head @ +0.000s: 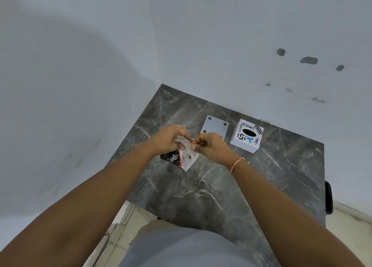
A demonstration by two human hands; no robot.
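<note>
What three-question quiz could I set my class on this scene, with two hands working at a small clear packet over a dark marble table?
1. True or false: the left hand and the right hand both pinch the top of the clear packet with their fingers.
2. Where does the white sticker-covered box stand? A) left of the left hand; B) right of the right hand, on the table; C) inside the packet.
3. Fill the blank: the red and white thread band sits on the ___ wrist.

Key: 1 true; 2 B; 3 right.
</note>
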